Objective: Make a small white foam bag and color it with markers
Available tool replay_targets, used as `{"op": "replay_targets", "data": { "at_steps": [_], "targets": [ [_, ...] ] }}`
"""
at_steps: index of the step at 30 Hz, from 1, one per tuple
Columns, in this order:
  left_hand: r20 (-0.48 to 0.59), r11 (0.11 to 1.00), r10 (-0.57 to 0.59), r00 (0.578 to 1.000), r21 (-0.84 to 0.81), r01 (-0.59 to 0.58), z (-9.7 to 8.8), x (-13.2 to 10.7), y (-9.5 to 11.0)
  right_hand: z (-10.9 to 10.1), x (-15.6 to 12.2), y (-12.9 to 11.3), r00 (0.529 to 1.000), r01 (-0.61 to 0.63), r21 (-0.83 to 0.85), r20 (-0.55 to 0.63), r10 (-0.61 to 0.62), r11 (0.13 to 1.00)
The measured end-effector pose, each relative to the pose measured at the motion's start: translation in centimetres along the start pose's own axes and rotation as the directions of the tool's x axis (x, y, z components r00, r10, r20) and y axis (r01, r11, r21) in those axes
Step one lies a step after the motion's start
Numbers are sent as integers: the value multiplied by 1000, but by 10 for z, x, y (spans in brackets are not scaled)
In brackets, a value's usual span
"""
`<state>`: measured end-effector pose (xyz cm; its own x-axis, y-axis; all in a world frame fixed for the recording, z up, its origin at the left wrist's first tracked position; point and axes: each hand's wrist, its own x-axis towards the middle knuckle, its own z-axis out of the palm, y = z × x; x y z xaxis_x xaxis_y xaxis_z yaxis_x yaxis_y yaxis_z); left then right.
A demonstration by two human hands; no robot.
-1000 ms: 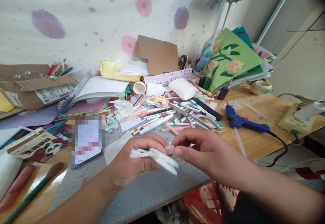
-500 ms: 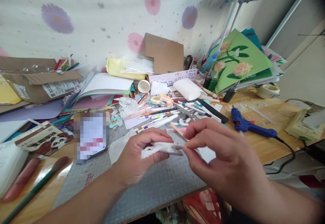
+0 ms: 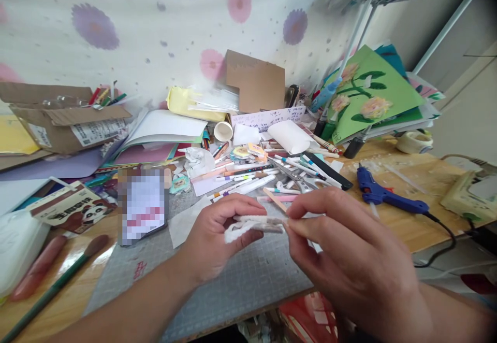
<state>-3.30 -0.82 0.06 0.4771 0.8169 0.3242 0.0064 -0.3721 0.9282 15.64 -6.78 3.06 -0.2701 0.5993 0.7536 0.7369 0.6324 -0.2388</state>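
My left hand (image 3: pixel 223 237) is closed around a white, soft-looking folded piece, perhaps tissue or cotton (image 3: pixel 243 226), with greyish layers at its right end. The thumb presses from below and the fingers curl over the top. At that right end, the thumb and index finger of my right hand (image 3: pixel 334 244) are pinched together. A flat wooden craft stick (image 3: pixel 275 200) sticks out up and left from behind these fingers, and its lower end is hidden. Both hands are above a grey cutting mat (image 3: pixel 240 286).
Behind the hands lie several markers (image 3: pixel 248 185) and scissors (image 3: pixel 298 177). A blue glue gun (image 3: pixel 384 193) rests at right, its cord hanging over the edge. At left are a phone (image 3: pixel 143 205) with a blurred screen, a brush (image 3: pixel 62 281) and a cardboard box (image 3: pixel 73 117).
The view has shifted slightly, so the scene sits a little to the right. Both hands keep their grip, and the right fingers stay at the white piece's end.
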Motion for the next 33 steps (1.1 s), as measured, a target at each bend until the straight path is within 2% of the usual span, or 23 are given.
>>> {"op": "replay_targets", "data": {
  "at_steps": [5, 14, 17, 20, 21, 22, 23, 24, 26, 27, 33],
  "targets": [
    [-12, 1000, 23, 1000, 0, -23, -1, 0, -1, 4, -2, 1, 995, 74, 99, 55, -80, 992],
    [-24, 1000, 29, 999, 9, -29, 0, 1, 0, 3, -2, -3, 987, 101, 80, 118, -110, 992],
    [-18, 1000, 15, 1000, 17, -14, -1, 1, -1, -7, 0, 0, 995, 47, 135, 76, -58, 990],
    [-20, 1000, -3, 1000, 18, 3, -4, 1, -4, -14, 3, 21, 996, -88, 141, 13, 87, 986],
    [-19, 1000, -7, 1000, 6, 7, -5, 1, -5, -14, 4, 31, 987, -158, 110, -1, 159, 981],
    [-17, 1000, -13, 1000, -15, 13, -6, 1, -7, -12, 5, 42, 967, -248, 56, 73, 244, 967],
    [-11, 999, -23, 1000, -42, 23, -7, 2, -8, -8, 5, 52, 922, -320, -9, 226, 314, 947],
    [-5, 997, -40, 999, -68, 39, -8, 2, -10, -3, 4, 60, 855, -348, -73, 384, 349, 935],
    [3, 993, -70, 998, -100, 70, -9, 2, -12, 8, 1, 71, 756, -324, -186, 538, 372, 928],
    [3, 991, -86, 996, -104, 86, -9, 2, -12, 13, -1, 73, 738, -297, -219, 565, 369, 929],
    [-39, 974, -184, 982, -141, 177, -8, 1, -11, 33, -9, 66, 726, -273, -271, 571, 383, 923]
  ]
}}
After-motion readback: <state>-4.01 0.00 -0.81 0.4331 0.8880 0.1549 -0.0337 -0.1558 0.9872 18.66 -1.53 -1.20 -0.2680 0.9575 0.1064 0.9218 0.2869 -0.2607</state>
